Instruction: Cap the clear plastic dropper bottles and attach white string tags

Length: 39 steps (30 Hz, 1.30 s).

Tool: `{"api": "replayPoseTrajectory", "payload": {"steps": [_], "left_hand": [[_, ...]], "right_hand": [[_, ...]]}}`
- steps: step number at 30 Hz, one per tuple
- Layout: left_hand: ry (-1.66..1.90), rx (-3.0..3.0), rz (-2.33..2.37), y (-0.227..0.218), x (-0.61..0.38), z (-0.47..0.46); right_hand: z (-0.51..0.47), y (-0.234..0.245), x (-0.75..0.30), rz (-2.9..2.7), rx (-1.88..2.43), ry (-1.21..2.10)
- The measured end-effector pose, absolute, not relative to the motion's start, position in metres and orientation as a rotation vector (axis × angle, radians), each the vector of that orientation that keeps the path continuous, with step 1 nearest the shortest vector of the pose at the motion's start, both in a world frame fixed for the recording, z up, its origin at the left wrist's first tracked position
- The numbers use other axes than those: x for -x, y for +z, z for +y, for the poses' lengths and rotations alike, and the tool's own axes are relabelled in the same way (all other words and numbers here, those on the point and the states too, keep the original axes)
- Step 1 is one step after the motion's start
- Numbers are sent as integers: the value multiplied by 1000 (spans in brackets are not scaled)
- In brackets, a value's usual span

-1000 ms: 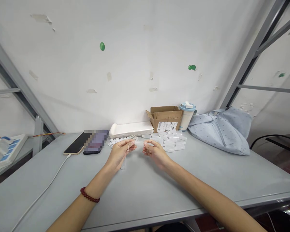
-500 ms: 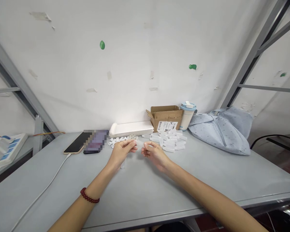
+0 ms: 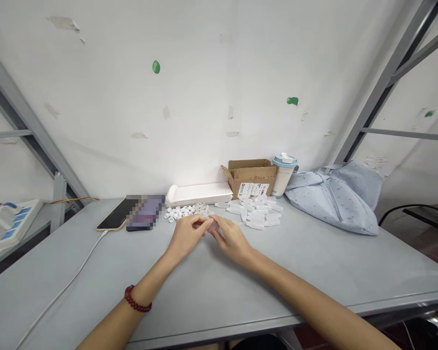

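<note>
My left hand [image 3: 187, 236] and my right hand [image 3: 234, 241] meet above the grey table, fingertips touching. Both are closed in a pinch on a small translucent plastic bottle [image 3: 214, 225], mostly hidden by the fingers. Just behind the fingers lies a small pile of thin whitish pieces [image 3: 203, 209], too fine to make out. To its left are several white screw caps [image 3: 177, 212]. Beyond my right hand lies a heap of several translucent plastic bottles [image 3: 257, 212].
Along the wall stand a white flat stack [image 3: 199, 194], an open cardboard box [image 3: 251, 177] and a lidded cup [image 3: 282, 177]. A blue cloth bag [image 3: 336, 199] lies right. Two phones [image 3: 115, 216] lie left, one on a white cable [image 3: 67, 284]. A power strip [image 3: 12, 228] sits far left.
My hands were apart and have come together at the fingertips. My right hand moved left, its fingers now closing over the bottle. A translucent piece seen below my left hand no longer shows.
</note>
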State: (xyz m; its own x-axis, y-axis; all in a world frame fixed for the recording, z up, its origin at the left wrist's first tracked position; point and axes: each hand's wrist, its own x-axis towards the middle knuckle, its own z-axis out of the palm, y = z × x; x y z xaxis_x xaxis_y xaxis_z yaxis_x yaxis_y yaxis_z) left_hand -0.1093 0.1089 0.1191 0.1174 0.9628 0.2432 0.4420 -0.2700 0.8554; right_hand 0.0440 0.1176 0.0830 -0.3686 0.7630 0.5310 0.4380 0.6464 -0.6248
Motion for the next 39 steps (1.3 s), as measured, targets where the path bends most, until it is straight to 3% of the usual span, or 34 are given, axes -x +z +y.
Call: {"api": "replayPoseTrajectory", "payload": {"steps": [8, 11, 21, 39], "left_hand": [[1254, -2079, 1369, 127, 119, 109], [1260, -2309, 1322, 128, 122, 108], [799, -2705, 1166, 127, 121, 105], [312, -2379, 1373, 127, 155, 109]], "right_hand": [[123, 90, -43, -1583, 851, 1253], [123, 90, -43, -1507, 811, 1384], [115, 93, -40, -1347, 784, 1618], [108, 88, -35, -1972, 1067, 1001]]}}
